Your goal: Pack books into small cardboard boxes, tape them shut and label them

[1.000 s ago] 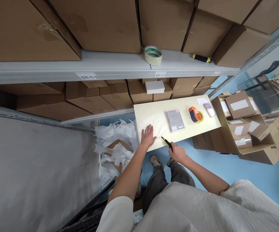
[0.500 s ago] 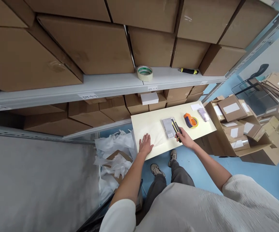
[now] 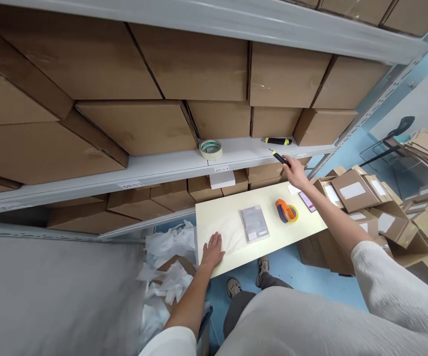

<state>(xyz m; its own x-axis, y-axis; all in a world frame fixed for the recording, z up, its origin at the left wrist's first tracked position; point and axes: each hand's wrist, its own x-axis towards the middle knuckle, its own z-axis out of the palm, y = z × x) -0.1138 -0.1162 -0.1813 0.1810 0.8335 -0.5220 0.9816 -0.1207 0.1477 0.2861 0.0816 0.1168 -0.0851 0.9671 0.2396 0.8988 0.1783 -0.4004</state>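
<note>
My right hand point(image 3: 294, 172) grips a black and yellow utility knife point(image 3: 281, 158) in front of the shelf's edge. Behind it, a second utility knife point(image 3: 277, 141) lies on the shelf point(image 3: 241, 149). Fingers spread, my left hand point(image 3: 213, 250) rests flat on the left end of the cream tabletop point(image 3: 232, 259), on a thin translucent sheet. A flat grey packet point(image 3: 254, 224) in clear wrap lies on the tabletop between my hands. To its right are an orange and blue tape dispenser point(image 3: 283, 210) with yellow-edged tape and a phone point(image 3: 308, 201).
A roll of masking tape point(image 3: 211, 149) sits on the shelf before stacked cardboard boxes point(image 3: 139, 127). A white box point(image 3: 222, 180) stands below. Crumpled white wrapping point(image 3: 171, 244) fills the floor at left. Labelled cartons point(image 3: 356, 190) are heaped at right.
My right hand has lifted the utility knife from beside the grey packet up to the shelf edge. My left hand stays on the tabletop. The view has tilted upward.
</note>
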